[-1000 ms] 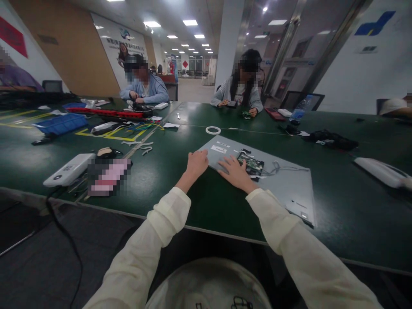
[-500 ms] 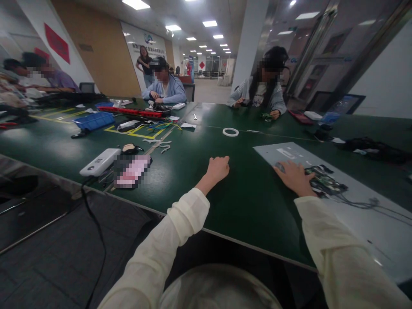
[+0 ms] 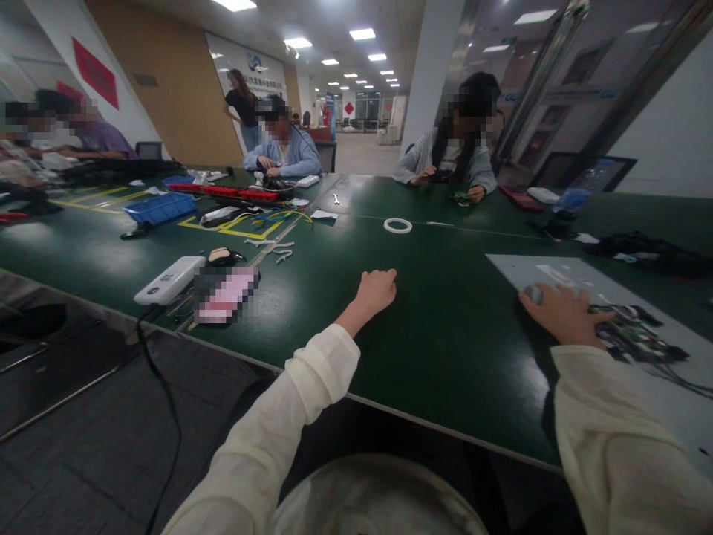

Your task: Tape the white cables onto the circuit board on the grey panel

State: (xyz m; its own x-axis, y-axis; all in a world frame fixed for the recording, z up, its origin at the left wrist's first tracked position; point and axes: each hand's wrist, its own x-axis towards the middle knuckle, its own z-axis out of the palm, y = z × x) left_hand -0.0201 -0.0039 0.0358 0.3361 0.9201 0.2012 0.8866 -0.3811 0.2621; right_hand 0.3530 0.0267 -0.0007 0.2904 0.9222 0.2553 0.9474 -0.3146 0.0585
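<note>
- And a broad lane is offered mid-table: bare green tabletop [image 3: 451, 319] is framed between the curled left hand [image 3: 377, 290] and the grey panel [image 3: 526, 269].
- On the right, that lane is closed off by the panel, its near side covered by the spread right hand [image 3: 562, 312]; beyond the fingers, the way is roughened by a raised circuit board [image 3: 640, 334].
- Straight ahead, only a flat white ring [image 3: 397, 231] is met, with room left on either side.
- Over to the left, passage is narrowed by white bracket-like pieces [image 3: 284, 257] and a blurred pink item [image 3: 228, 296].
- Farther left, it is blocked by a blue tray [image 3: 159, 210]!
</note>
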